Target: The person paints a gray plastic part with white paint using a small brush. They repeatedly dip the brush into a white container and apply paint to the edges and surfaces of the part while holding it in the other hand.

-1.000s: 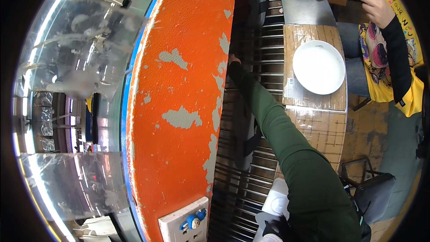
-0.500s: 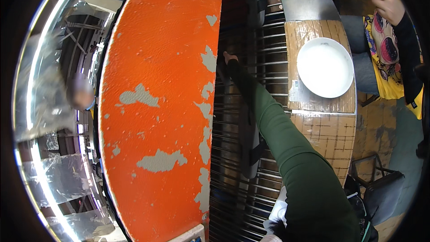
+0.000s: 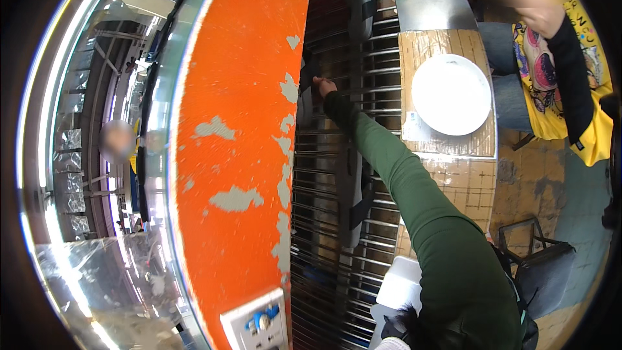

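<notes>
My right arm, in a dark green sleeve, stretches up and left across a bed of thin metal rods [image 3: 382,113]. My right hand [image 3: 325,85] is beside a dark grey piece [image 3: 304,100], close to the edge of an orange panel. Its fingers are small and in shadow; whether they grip the piece cannot be made out. A grey elongated piece with a black strap [image 3: 350,201] lies on the rods below the hand, and a similar grey piece [image 3: 360,3] lies farther up. My left hand is out of view.
The orange panel [image 3: 240,149], with chipped paint and a socket plate [image 3: 256,324], fills the left middle. A white round dish [image 3: 451,94] sits on a brown covered table [image 3: 463,185]. A co-worker in yellow [image 3: 551,113] is at top right, above a black chair [image 3: 544,272].
The view has shifted, bringing the socket plate and a pale surface beside my arm further into sight. My right hand has moved slightly away from the dark grey piece.
</notes>
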{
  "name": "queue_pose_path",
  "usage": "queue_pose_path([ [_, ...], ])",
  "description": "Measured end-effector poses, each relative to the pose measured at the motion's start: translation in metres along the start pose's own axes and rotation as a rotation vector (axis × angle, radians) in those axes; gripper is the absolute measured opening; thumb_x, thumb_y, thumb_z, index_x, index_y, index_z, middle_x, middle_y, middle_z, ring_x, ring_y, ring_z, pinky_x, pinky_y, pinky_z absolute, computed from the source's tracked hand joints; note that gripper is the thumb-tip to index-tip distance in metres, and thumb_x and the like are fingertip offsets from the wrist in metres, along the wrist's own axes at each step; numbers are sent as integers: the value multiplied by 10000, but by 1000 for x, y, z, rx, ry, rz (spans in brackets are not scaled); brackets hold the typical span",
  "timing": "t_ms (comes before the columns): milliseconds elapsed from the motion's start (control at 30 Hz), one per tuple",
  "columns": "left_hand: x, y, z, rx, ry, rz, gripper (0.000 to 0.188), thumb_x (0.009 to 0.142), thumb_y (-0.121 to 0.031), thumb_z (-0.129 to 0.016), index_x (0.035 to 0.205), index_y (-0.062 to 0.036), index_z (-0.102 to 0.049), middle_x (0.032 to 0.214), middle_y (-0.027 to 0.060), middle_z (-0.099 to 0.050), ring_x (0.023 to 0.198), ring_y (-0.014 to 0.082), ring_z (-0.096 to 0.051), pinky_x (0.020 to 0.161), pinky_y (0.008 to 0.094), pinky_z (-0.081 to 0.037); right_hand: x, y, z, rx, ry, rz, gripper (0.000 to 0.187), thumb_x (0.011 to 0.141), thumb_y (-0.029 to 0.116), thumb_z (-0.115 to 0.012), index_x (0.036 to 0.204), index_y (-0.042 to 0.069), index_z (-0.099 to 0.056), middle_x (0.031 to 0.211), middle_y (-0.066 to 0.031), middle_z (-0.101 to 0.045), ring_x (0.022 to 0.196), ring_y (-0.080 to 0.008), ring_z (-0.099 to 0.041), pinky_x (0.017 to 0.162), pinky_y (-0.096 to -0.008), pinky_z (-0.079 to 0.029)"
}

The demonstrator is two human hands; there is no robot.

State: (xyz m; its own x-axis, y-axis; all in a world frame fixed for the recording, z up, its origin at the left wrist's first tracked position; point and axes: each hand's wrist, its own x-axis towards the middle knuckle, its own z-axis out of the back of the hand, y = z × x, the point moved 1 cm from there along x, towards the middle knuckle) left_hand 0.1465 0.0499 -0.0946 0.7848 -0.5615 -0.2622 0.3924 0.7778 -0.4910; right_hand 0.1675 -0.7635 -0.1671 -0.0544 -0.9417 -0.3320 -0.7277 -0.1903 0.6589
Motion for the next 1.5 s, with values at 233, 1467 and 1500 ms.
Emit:
queue_pose_path([
  [233, -39, -22, 23, -278, -114, -83, 409, 922, -254, -594, 1109, 109, -582, 970, 235, -661, 849, 316, -669, 769, 370, -538, -95, 73, 26, -17, -81, -169, 170, 880, 176, -612, 982, 39, -620, 865, -70, -621, 811, -199, -568, 737, -354, -461],
  [1467, -139, -266, -17, -1798, 412, 19, 159, 927, -208, -604, 1042, -102, -575, 911, -7, -618, 798, 101, -593, 716, 267, -504, -558, 201, 297, 360, 1037, -1068, 473, 927, 297, -442, 1285, -8, -493, 1188, -164, -604, 1039, -245, -621, 913, -390, -514],
  [1500, -138, -264, -14, -1794, 382, 20, 144, 928, -207, -602, 1026, -108, -567, 909, -8, -618, 796, 100, -594, 707, 268, -505, -560, 195, 297, 364, 1045, -1081, 474, 927, 297, -442, 1287, -7, -491, 1191, -163, -603, 1042, -244, -620, 914, -389, -514],
])
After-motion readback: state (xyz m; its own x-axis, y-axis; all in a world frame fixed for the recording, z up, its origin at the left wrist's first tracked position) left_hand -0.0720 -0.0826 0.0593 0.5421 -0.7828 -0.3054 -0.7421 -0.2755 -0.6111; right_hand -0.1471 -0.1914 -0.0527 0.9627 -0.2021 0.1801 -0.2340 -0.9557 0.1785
